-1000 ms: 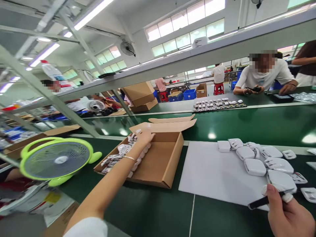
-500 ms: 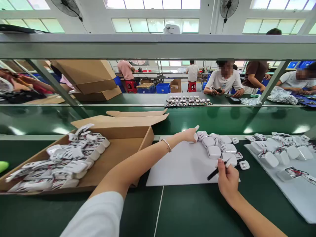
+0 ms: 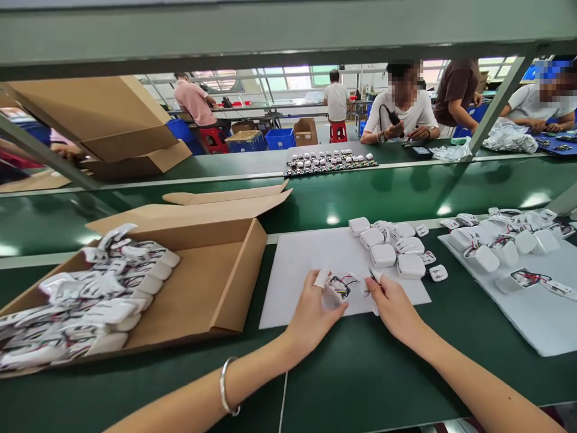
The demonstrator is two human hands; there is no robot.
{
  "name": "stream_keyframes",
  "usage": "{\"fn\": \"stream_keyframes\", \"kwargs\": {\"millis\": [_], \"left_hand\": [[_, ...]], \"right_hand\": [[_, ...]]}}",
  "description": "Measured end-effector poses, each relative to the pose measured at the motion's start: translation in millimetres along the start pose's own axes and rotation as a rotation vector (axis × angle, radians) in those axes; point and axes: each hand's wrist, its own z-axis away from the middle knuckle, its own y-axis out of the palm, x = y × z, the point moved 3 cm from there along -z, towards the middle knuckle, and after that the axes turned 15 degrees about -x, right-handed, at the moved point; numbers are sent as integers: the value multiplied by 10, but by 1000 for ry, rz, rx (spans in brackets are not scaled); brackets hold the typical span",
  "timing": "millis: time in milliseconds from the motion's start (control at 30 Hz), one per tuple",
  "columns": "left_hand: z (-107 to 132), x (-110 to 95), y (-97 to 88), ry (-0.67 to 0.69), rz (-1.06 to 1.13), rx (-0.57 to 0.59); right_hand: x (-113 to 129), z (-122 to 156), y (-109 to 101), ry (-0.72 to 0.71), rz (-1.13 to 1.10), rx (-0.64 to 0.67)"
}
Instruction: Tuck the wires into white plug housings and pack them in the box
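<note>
My left hand (image 3: 313, 313) is closed around a white plastic housing (image 3: 337, 290), whose open side shows red, yellow and black wires. Just to its right, my right hand (image 3: 393, 300) is closed, fingers pinched. A slim black tool (image 3: 373, 275) shows at its fingertips, mostly hidden, so its kind cannot be told. A small white piece (image 3: 375, 308) shows at the same fingers; whether it is gripped is unclear. Both hands are over a white sheet (image 3: 293, 264). Behind them sits a group of white housings (image 3: 383, 255), most with their closed faces up.
An open cardboard box (image 3: 238, 276) on the left holds rows of wired white housings (image 3: 112, 300). More wired housings (image 3: 525, 243) lie on a white board (image 3: 536, 319) at right. Beyond the green ledge, a co-worker (image 3: 401, 111) sits near a tray of small parts (image 3: 331, 162).
My left hand has come back from the far housings with a wired one in it. My right hand has moved left towards it, still with the black tool. The view has tilted down.
</note>
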Motion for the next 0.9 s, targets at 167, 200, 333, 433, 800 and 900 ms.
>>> {"fn": "stream_keyframes", "kwargs": {"millis": [167, 200, 333, 433, 800, 900], "left_hand": [[111, 98, -78, -85, 54, -39], [104, 92, -87, -67, 49, -28], [105, 37, -107, 63, 24, 33], [125, 40, -97, 140, -6, 49], [142, 76, -32, 405, 64, -116], [171, 73, -32, 451, 62, -155]], "right_hand": [[158, 126, 99, -31, -68, 237], [185, 143, 112, -56, -77, 253], [180, 147, 140, -220, -55, 193], [143, 110, 127, -423, -11, 173], [159, -22, 91, -1195, 473, 70], [99, -71, 87, -1013, 286, 100]]}}
